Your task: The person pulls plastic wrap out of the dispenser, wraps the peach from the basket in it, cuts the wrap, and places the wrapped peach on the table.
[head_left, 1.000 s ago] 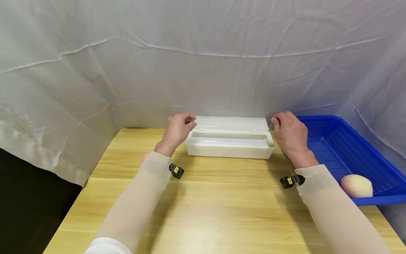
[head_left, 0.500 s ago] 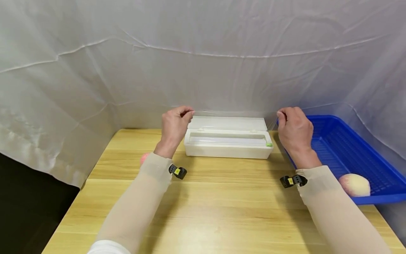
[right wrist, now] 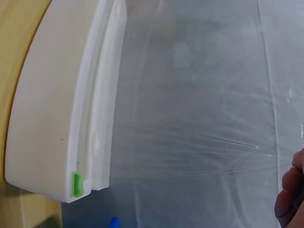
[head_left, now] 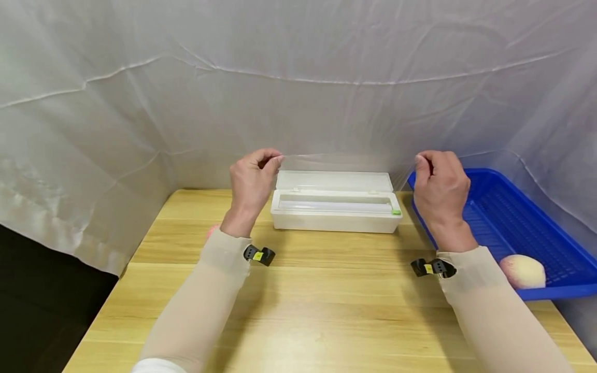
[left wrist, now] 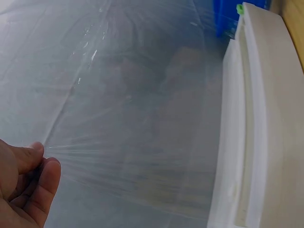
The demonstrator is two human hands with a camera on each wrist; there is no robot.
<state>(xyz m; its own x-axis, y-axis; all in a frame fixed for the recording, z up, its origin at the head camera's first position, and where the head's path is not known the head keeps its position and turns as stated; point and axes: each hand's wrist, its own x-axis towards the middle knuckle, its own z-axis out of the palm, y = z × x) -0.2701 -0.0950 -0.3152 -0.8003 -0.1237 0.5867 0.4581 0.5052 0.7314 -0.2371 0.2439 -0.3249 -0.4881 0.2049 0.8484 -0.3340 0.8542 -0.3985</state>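
Observation:
A white cling film dispenser box [head_left: 337, 223] lies on the table with its lid [head_left: 333, 181] tipped back and a roll [head_left: 336, 206] inside. Clear cling film [left wrist: 137, 123] rises from the box and stretches between both hands. My left hand [head_left: 252, 181] pinches one corner of the film between thumb and fingers, above and left of the box. My right hand [head_left: 442, 194] pinches the opposite corner at the right, above the basket's near-left rim. Creases fan out from each pinch in the wrist views. A green slider [right wrist: 77, 184] sits at the box's right end.
A blue plastic basket [head_left: 552, 225] stands at the right with a pale peach-like fruit [head_left: 522, 272] in its near corner. A pink object [head_left: 212, 230] shows partly behind the left wrist. A grey-white curtain [head_left: 298, 103] hangs behind the wooden table [head_left: 322, 311].
Both hands have risen and moved slightly apart, drawing the film further up out of the box. The box and basket have stayed in place.

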